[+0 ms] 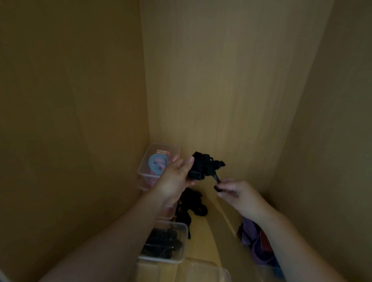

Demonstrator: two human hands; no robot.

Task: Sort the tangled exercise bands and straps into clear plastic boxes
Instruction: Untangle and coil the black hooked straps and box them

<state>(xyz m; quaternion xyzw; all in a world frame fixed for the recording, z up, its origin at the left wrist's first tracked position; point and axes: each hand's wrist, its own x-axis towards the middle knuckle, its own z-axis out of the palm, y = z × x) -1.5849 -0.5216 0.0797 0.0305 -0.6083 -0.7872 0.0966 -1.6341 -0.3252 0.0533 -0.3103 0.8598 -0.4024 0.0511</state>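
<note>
Nearest the camera, an empty clear box (203,275) sits on the cupboard floor (206,240). Just beyond it to the left is a second clear box (184,238) already holding black straps. A heap of purple and striped bands (254,238) lies on the right, partly hidden under the right forearm. Further in, a loose black pile (193,205) lies on the floor directly below the hands. Both hands are raised above it. The left hand (175,177) has its fingers and thumb wrapped round the black strap bundle (202,167), which is held in the air clear of every box. The right hand (237,194) has its fingers (226,183) curled in, pinching the free strap tail (216,178). That tail is what the next move turns on. Its long axis slopes from the bundle at upper left down to the right fingers at lower right, so its free end points towards the right hand. Drawing it rightwards, away from the left hand, looks like the way to loosen the knot. The left hand is the one nearer the boxes. Furthest in, against the back corner, stands a third clear box (173,149) holding a blue band (157,163).
</note>
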